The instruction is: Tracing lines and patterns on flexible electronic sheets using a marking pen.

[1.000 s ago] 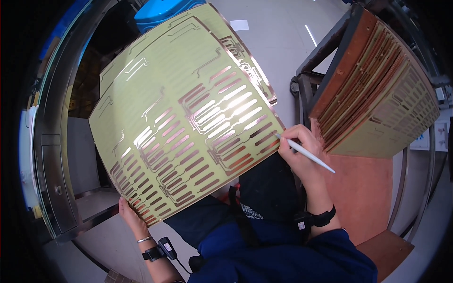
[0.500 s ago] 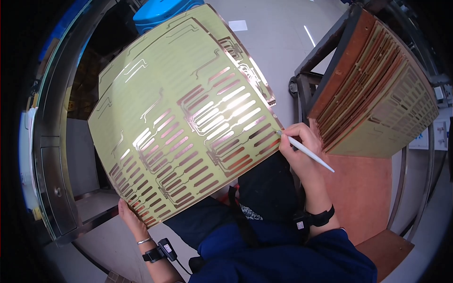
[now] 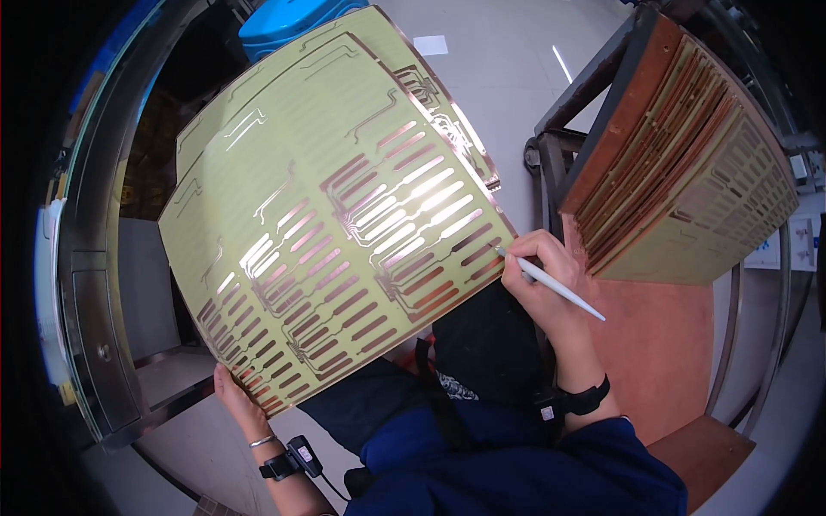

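Note:
A large pale-green circuit board panel [image 3: 258, 172] with copper traces and bars lies tilted over my lap, on top of a second similar panel [image 3: 391, 43] that shows past its far and right edges. My left hand [image 3: 238, 402] grips the near left corner, thumb on top and fingers hidden beneath. In my right hand [image 3: 551, 279] is a slim white pen-shaped tool [image 3: 564, 292], pinched near its tip. That tip meets or hovers just over a copper bar by the panel's right edge; I cannot tell which.
At right, a copper-coloured rack [image 3: 654, 344] holds several upright panels [image 3: 731, 198] against a dark frame. A metal cabinet [image 3: 95, 327] stands at left. Beyond the panels is a blue plastic stool [image 3: 297, 21], with a white paper [image 3: 430, 45] on the floor.
My right hand and the tool's tip have shifted slightly left and down along the panel's right edge. The left hand keeps its hold on the corner.

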A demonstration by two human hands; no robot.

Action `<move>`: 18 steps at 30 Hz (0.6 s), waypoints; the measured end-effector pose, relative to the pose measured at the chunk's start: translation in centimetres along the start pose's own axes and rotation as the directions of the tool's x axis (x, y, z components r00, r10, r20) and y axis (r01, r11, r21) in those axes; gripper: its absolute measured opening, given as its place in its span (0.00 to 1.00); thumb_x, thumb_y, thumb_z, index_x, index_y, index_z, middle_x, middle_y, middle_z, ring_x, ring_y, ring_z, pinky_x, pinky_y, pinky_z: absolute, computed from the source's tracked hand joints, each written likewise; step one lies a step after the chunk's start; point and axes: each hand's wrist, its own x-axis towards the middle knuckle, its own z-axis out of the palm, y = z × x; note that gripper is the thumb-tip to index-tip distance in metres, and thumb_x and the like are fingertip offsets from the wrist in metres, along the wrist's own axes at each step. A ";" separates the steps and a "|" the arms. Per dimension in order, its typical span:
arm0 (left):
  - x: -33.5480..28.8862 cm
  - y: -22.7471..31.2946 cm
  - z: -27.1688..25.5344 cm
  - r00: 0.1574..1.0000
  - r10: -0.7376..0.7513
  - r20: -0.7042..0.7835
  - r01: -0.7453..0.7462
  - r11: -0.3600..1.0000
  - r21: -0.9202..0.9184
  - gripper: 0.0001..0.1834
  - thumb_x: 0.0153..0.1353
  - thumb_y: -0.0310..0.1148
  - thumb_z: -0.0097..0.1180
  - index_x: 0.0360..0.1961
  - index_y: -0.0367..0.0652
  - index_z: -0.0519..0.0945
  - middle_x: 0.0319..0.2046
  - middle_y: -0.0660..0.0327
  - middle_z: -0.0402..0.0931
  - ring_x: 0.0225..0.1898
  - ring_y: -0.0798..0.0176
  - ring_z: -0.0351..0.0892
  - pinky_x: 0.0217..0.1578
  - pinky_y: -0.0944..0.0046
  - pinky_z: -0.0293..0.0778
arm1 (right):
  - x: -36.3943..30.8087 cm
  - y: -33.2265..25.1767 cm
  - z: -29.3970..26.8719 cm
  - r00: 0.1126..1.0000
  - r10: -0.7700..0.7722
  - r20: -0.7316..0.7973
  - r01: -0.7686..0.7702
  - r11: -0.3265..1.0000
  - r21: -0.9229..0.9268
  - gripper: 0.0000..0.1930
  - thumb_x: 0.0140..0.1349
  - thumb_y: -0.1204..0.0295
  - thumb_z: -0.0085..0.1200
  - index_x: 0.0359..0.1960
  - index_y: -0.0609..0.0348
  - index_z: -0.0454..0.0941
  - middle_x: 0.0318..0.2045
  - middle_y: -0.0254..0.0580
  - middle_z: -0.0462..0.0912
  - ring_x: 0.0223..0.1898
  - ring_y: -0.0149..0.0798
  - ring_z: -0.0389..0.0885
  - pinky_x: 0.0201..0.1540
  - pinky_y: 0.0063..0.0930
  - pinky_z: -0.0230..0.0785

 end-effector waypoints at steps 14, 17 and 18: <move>0.0 0.0 0.1 1.000 -0.006 -0.014 0.006 1.000 -0.017 0.14 0.70 0.37 0.43 0.43 0.35 0.74 0.39 0.58 0.79 0.36 0.67 0.79 0.39 0.67 0.76 | 0.0 -0.1 0.0 1.000 -0.003 0.019 0.004 1.000 -0.009 0.06 0.51 0.78 0.58 0.24 0.62 0.71 0.22 0.42 0.75 0.23 0.37 0.74 0.26 0.26 0.67; -0.1 0.0 0.1 1.000 -0.010 0.000 0.010 1.000 -0.016 0.14 0.70 0.37 0.43 0.43 0.35 0.74 0.39 0.58 0.79 0.37 0.67 0.79 0.39 0.67 0.76 | -0.1 0.0 0.1 1.000 0.008 -0.003 -0.008 1.000 -0.010 0.06 0.51 0.78 0.58 0.25 0.62 0.72 0.22 0.42 0.75 0.23 0.36 0.75 0.26 0.25 0.67; -0.1 0.0 0.1 1.000 -0.010 0.000 0.010 1.000 -0.026 0.14 0.70 0.37 0.44 0.43 0.35 0.74 0.39 0.58 0.79 0.37 0.67 0.79 0.39 0.67 0.76 | -0.1 0.0 0.1 1.000 0.007 -0.003 -0.007 1.000 -0.009 0.06 0.51 0.78 0.58 0.25 0.62 0.72 0.22 0.42 0.75 0.23 0.36 0.75 0.26 0.25 0.67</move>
